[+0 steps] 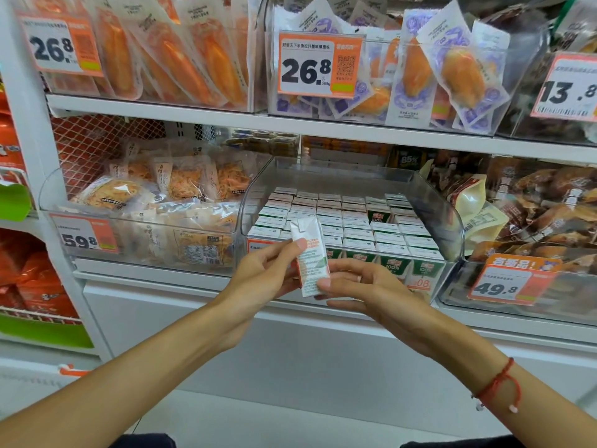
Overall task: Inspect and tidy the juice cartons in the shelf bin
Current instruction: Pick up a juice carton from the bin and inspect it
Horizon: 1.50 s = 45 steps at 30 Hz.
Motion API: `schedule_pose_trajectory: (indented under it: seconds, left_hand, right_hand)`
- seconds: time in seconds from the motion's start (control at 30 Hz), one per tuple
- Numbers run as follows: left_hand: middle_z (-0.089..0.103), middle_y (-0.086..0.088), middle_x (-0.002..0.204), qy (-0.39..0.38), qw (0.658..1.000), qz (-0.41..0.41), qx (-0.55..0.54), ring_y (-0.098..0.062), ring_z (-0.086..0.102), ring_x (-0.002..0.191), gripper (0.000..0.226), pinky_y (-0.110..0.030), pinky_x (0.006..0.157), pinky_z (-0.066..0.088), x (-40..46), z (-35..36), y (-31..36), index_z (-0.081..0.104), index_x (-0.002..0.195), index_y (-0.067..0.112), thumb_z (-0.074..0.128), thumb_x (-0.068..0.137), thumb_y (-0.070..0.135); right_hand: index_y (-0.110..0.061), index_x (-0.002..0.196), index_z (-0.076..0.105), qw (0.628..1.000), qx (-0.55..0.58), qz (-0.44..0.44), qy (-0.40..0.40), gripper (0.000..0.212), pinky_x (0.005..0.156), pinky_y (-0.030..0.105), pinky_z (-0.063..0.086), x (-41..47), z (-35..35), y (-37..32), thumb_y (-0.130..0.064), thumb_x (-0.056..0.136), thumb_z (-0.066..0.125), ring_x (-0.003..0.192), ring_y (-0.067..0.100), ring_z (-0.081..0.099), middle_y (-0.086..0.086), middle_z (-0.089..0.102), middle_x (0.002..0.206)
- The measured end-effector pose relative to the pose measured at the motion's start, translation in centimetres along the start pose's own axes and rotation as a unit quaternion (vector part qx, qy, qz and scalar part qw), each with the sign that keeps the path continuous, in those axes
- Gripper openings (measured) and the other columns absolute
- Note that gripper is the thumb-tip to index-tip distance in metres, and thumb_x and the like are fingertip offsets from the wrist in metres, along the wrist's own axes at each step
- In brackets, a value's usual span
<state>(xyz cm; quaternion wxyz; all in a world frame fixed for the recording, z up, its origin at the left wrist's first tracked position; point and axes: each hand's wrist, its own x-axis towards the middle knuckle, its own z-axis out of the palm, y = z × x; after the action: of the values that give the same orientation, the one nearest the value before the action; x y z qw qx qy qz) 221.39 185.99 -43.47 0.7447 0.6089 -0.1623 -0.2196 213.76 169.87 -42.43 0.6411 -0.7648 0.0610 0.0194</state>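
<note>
Mid-inspection: one juice carton (309,257) held upright just in front of the bin (452,221), pinched between left hand (271,270) and right hand (361,286). Next, probably: back into a row, squared with neighbours.

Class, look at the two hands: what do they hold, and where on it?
One juice carton: left hand on its left side, thumb near the top; right hand at its bottom end.

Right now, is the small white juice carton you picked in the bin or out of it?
Out: the small white juice carton is held roughly upright between left hand and right hand, in front of the clear plastic bin.
</note>
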Motion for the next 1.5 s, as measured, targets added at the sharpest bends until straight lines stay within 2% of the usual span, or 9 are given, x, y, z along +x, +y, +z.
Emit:
schedule_pose_trajectory:
  seconds: [0.2,0.33,0.43,0.73,0.87,1.13,1.27,1.43,1.5]
  left_hand:
    - [0.077,0.004,0.099,0.016,0.998,0.027,0.059,-0.008,0.072,0.093,0.032,-0.023,0.084,0.058,0.0,-0.1,0.3,0.069,0.114,0.022,0.057,0.093,0.043]
    - [0.077,0.003,0.093,0.074,0.993,0.066,0.060,-0.010,0.074,0.082,0.029,-0.019,0.068,0.059,0.2,-0.1,0.2,0.069,0.112,0.018,0.067,0.088,0.034]
    - [0.077,0.009,0.085,0.077,0.991,0.090,0.063,-0.007,0.073,0.079,0.013,-0.016,0.062,0.057,0.0,0.3,-0.3,0.070,0.096,0.027,0.073,0.084,0.031]
    - [0.077,-0.002,0.098,0.032,0.998,-0.032,0.042,-0.011,0.072,0.094,0.029,-0.018,0.071,0.058,0.4,-0.9,-0.4,0.071,0.111,0.018,0.063,0.091,0.037]
    - [0.076,0.004,0.103,-0.022,0.997,-0.025,0.075,-0.007,0.070,0.101,0.028,-0.016,0.073,0.056,0.2,-0.8,-0.4,0.068,0.117,0.024,0.059,0.093,0.038]
    - [0.077,0.006,0.100,-0.024,0.995,-0.054,0.083,-0.006,0.071,0.096,0.029,-0.023,0.082,0.057,0.0,-0.7,-0.7,0.072,0.108,0.026,0.064,0.088,0.045]
    - [0.078,0.006,0.090,0.009,0.992,-0.035,0.125,-0.004,0.073,0.087,0.036,-0.017,0.076,0.056,0.0,0.0,-0.8,0.075,0.101,0.022,0.073,0.077,0.049]
    - [0.077,0.008,0.097,0.048,0.989,0.026,0.137,-0.004,0.071,0.094,0.034,-0.023,0.088,0.054,0.1,0.0,-0.8,0.075,0.108,0.022,0.081,0.076,0.031]
    - [0.075,0.014,0.102,0.039,0.985,0.071,0.151,0.001,0.069,0.096,0.038,-0.014,0.080,0.053,0.1,-0.2,-0.6,0.074,0.110,0.026,0.083,0.073,0.027]
  right_hand:
    - [-0.027,0.108,0.068,0.993,-0.002,-0.046,0.109,0.037,0.084,0.023,0.055,0.0,0.5,0.0,-0.028,0.073,0.081,0.086,0.010,0.072,-0.004,0.076,0.087]
    - [-0.029,0.102,0.067,0.972,-0.078,-0.101,0.198,0.039,0.060,0.013,0.053,0.2,1.1,0.3,-0.025,0.068,0.085,0.069,0.001,0.067,-0.007,0.071,0.080]
    - [-0.030,0.105,0.063,0.945,-0.171,-0.152,0.232,0.048,0.056,0.009,0.048,0.3,1.4,0.8,-0.030,0.064,0.087,0.069,-0.005,0.063,-0.014,0.066,0.079]
    - [-0.027,0.102,0.073,0.996,-0.023,-0.013,0.088,0.046,0.085,0.025,0.057,0.8,-0.7,0.3,-0.055,0.067,0.066,0.090,0.011,0.070,-0.006,0.076,0.089]
    - [-0.021,0.111,0.071,1.000,-0.007,0.023,0.004,0.037,0.090,0.025,0.053,0.5,-1.1,0.4,-0.047,0.087,0.060,0.100,0.009,0.069,-0.003,0.076,0.102]
    - [-0.025,0.095,0.073,0.988,-0.076,-0.032,0.132,0.022,0.060,0.010,0.049,0.5,-0.8,1.1,-0.037,0.077,0.079,0.071,-0.001,0.067,-0.006,0.075,0.077]
    - [-0.026,0.095,0.070,0.970,-0.163,-0.090,0.156,0.035,0.072,0.029,0.058,0.5,-0.1,1.5,-0.038,0.066,0.086,0.074,0.014,0.070,-0.005,0.074,0.079]
    - [-0.039,0.102,0.069,0.986,-0.111,-0.109,0.055,0.027,0.077,0.018,0.056,0.2,-0.6,1.5,-0.026,0.080,0.078,0.087,0.007,0.071,-0.017,0.074,0.093]
    - [-0.036,0.108,0.070,0.994,-0.060,-0.085,0.037,0.024,0.089,0.024,0.054,0.2,-1.2,1.3,-0.023,0.088,0.070,0.097,0.003,0.069,-0.014,0.074,0.100]
